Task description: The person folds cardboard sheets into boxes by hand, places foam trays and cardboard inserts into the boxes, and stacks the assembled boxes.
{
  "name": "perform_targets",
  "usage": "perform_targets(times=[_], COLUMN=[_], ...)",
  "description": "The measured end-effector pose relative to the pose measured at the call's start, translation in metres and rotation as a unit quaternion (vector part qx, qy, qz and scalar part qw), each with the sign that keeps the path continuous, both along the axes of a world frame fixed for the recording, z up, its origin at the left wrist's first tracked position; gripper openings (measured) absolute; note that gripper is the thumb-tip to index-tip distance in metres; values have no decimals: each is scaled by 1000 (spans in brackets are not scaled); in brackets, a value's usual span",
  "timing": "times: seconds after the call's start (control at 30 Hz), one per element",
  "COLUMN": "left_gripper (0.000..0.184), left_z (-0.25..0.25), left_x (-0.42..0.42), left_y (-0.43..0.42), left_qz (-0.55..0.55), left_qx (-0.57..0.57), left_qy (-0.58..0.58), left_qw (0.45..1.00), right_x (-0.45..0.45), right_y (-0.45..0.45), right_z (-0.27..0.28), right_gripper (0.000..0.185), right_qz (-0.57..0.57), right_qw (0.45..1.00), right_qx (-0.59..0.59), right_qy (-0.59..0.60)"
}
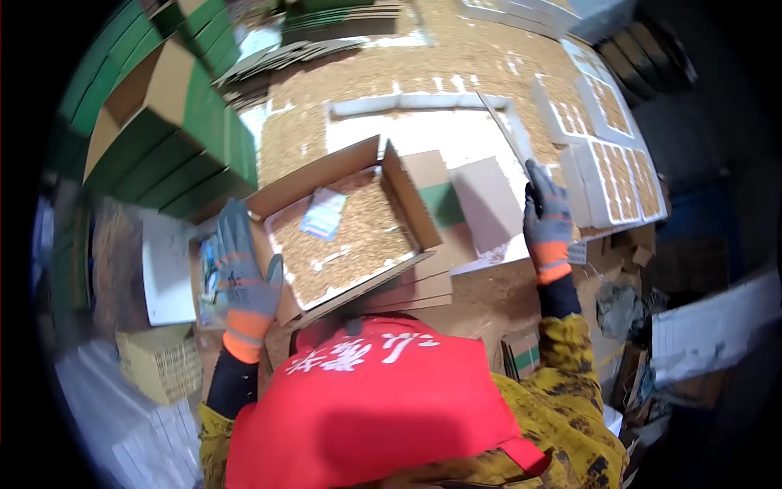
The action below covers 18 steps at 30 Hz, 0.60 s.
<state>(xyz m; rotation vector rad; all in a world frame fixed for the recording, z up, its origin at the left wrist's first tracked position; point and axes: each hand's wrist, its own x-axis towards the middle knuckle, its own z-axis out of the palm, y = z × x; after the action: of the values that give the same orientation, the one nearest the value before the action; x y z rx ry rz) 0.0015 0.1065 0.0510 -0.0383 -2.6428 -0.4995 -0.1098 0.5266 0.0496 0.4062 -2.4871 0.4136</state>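
An open cardboard box in front of my body holds a white tray filled with tan, grainy material. A small light-blue and white packet lies on that material. At the box's left side is my left hand, in a grey and orange glove, its fingers extended and its thumb apart. On the right, my right hand, gloved alike, has its fingers bent around the near end of a long thin stick. The stick slants up and left over the white foam surface.
Green and brown boxes are stacked at upper left. Filled white trays stand at right. Flat cardboard lies beside the box. A bin of small packets sits left of my left hand.
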Motion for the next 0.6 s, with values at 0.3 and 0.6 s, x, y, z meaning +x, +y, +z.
perform_targets(times=[0.3,0.6], left_gripper=[37,48], left_z=[-62,-44], left_x=[9,-9], left_y=[-53,-37], left_qz=[-48,6], left_qx=[251,495], left_qy=[-150,-127], left_qw=[955,860], right_x=[7,-6], right_y=[-186,-185], right_z=[14,30], right_gripper=[26,33], right_qz=[485,437], right_qw=[810,813], right_qx=[266,130], right_qy=[-194,-363])
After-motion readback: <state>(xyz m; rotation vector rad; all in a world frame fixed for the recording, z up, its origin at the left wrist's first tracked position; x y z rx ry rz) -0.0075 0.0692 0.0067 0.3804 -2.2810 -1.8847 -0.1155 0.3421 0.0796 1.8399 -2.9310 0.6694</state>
